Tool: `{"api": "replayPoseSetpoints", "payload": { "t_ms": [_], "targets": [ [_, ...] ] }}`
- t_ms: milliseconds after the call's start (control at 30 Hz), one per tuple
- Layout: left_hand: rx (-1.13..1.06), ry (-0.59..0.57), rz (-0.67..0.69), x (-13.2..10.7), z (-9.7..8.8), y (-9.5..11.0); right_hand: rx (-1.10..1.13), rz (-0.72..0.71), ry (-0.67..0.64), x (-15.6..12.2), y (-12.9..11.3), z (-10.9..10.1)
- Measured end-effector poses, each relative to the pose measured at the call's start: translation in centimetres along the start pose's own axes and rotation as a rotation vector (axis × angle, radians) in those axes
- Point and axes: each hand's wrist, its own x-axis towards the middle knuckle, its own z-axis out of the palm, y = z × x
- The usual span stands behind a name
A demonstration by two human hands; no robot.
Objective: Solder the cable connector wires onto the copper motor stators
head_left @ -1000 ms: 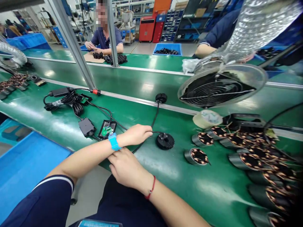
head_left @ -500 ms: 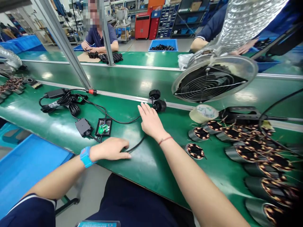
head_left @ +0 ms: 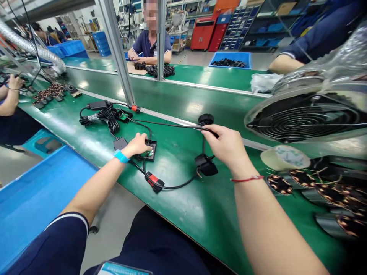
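Observation:
My left hand (head_left: 138, 145) lies over a small open black box (head_left: 154, 152) with a green circuit board inside, fingers and thumb closed on its near left part. Between the fingertips of my right hand (head_left: 225, 143) is a thin black cable (head_left: 177, 125), drawn almost straight across the bench. Below that hand a black cylindrical part (head_left: 207, 165) rests on the green surface, and a round black part (head_left: 205, 119) sits behind it by the rail. A red-and-black connector (head_left: 154, 180) lies in front of the open box. Left of my left hand is a closed grey-black box (head_left: 119, 143).
A bundled black cable (head_left: 100, 117) lies at the left. Wire-wound stators (head_left: 279, 184) and a tape roll (head_left: 285, 157) crowd the right, under a caged fan (head_left: 304, 110). A metal post (head_left: 120, 57) rises behind the bench. A co-worker (head_left: 150, 46) sits opposite.
My left hand has moved onto the open box. My right hand has taken hold of a cable and pulled it right. The cylindrical part and the red-and-black connector now lie nearer me.

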Motion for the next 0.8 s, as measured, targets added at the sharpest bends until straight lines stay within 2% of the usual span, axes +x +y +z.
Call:
{"api": "replayPoseSetpoints", "payload": {
  "t_ms": [67,133,200,233,300,367,433,533,633,733,800],
  "targets": [
    [-0.014,0.022,-0.019,-0.2,-1.0,-1.3,-0.125,-0.031,-0.012,-0.5,0.0,-1.0],
    [-0.01,0.089,-0.065,-0.6,-2.3,-3.4,-0.28,-0.049,-0.027,-0.9,0.0,-1.2],
    [-0.012,0.252,-0.159,-0.8,-3.6,-6.2,-0.385,-0.061,-0.023,-1.0,-0.2,-0.6],
    [-0.019,0.361,-0.216,-0.8,-4.2,-7.7,-0.417,-0.081,-0.049,-0.9,-0.3,0.0],
    [-0.061,0.558,-0.308,-0.4,-5.0,-10.8,-0.448,-0.152,-0.178,-0.6,-0.5,1.7],
    [-0.122,0.626,-0.347,0.1,-5.2,-13.2,-0.45,-0.243,-0.342,-0.1,-0.6,3.8],
    [-0.168,0.637,-0.355,0.7,-5.0,-14.8,-0.441,-0.303,-0.431,0.4,-0.5,5.8],
    [-0.228,0.654,-0.332,1.3,-4.4,-15.8,-0.439,-0.329,-0.459,1.1,-0.1,7.7],
    [-0.267,0.672,-0.293,1.1,-4.1,-15.9,-0.435,-0.339,-0.45,2.1,0.2,8.3],
    [-0.26,0.731,-0.251,0.6,-4.5,-15.0,-0.423,-0.343,-0.47,3.4,0.3,8.4],
    [-0.207,0.803,-0.176,0.1,-4.8,-13.5,-0.423,-0.322,-0.49,4.3,0.4,8.3]
  ]
}}
